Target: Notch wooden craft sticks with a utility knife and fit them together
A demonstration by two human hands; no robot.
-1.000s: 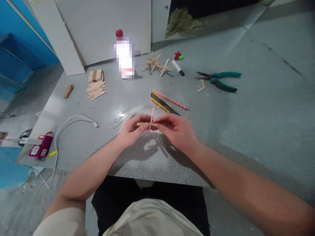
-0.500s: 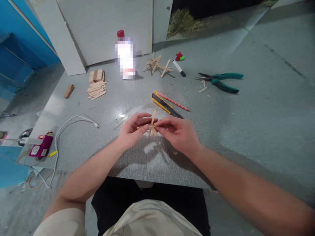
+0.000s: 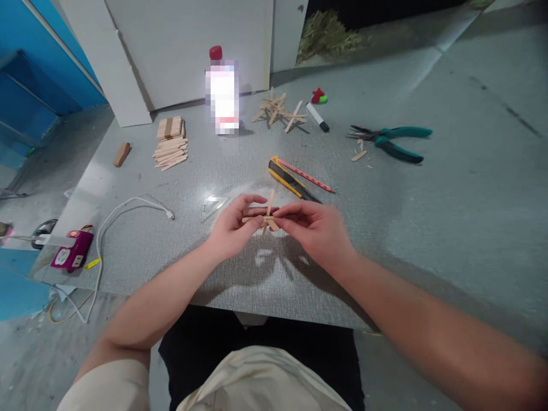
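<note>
Between my hands, above the grey table [image 3: 180, 251], is a small piece made of crossed wooden craft sticks [image 3: 271, 201]. My left hand [image 3: 234, 228] pinches its left side between thumb and fingers. On the other side, the thumb and fingertips of my right hand [image 3: 319, 228] grip it too. One stick points up and away, and shorter ends stick out below; my fingertips hide part of the crossing. Just beyond lie a yellow and black utility knife [image 3: 291, 180] and a red patterned pencil [image 3: 308, 176]. A clear set square [image 3: 213, 206] lies beside my left hand.
Stacked craft sticks [image 3: 170, 151], a wooden block [image 3: 122, 154] and a blurred, red-capped bottle [image 3: 222, 97] stand farther back. Crossed-stick pieces [image 3: 274, 108], a marker [image 3: 317, 116] and green-handled pliers [image 3: 398, 140] lie to the right. A white cable [image 3: 103, 228] and purple power socket [image 3: 76, 248] are left.
The view has shifted slightly, so the table things appear a little to the right. Both hands keep hold of the crossed sticks, which have tilted slightly.
</note>
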